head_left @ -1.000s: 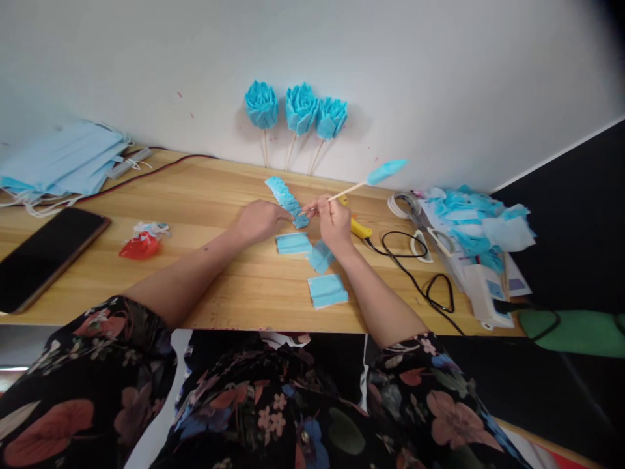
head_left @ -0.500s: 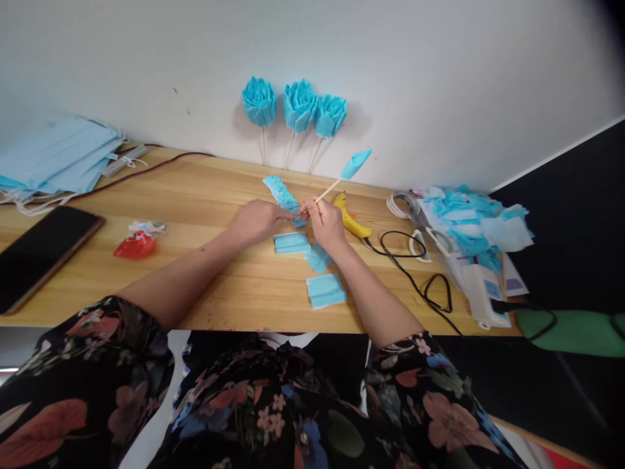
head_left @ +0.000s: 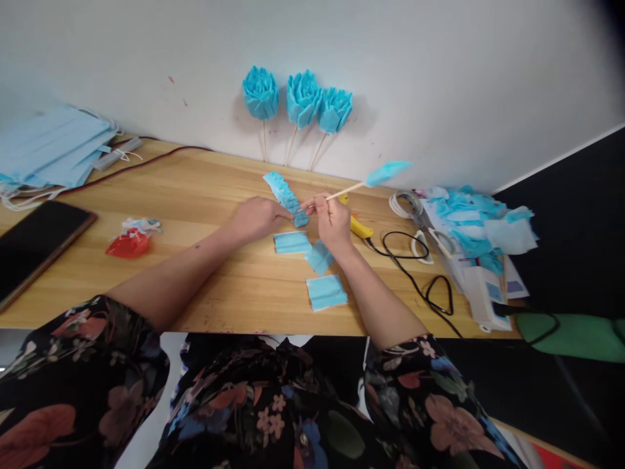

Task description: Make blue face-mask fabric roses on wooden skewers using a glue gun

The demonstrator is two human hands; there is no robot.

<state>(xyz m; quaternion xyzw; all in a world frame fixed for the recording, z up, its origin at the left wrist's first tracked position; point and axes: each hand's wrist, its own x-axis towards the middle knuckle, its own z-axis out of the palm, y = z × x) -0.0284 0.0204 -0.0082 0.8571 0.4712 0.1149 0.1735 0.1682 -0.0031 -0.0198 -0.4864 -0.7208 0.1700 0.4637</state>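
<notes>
Between the fingers of my right hand is a thin wooden stick, its blue fabric bud pointing up and to the right. My left hand is closed, fingertips at the lower end of a pleated blue fabric strip lying on the table; whether they pinch or only press it is hard to see. Just below the hands lie a flat blue rectangle, a thin blue piece and another blue rectangle. A yellow glue gun rests behind my right hand, partly hidden.
Three blue fabric flowers on sticks lean against the wall. Face masks, a phone and a red packet are at left. On the right lie a black cable, tape rolls and blue scraps.
My right hand has tipped the stick lower, so the bud has swung right and down toward level. My left hand stays at the strip's end. The view has shifted slightly.
</notes>
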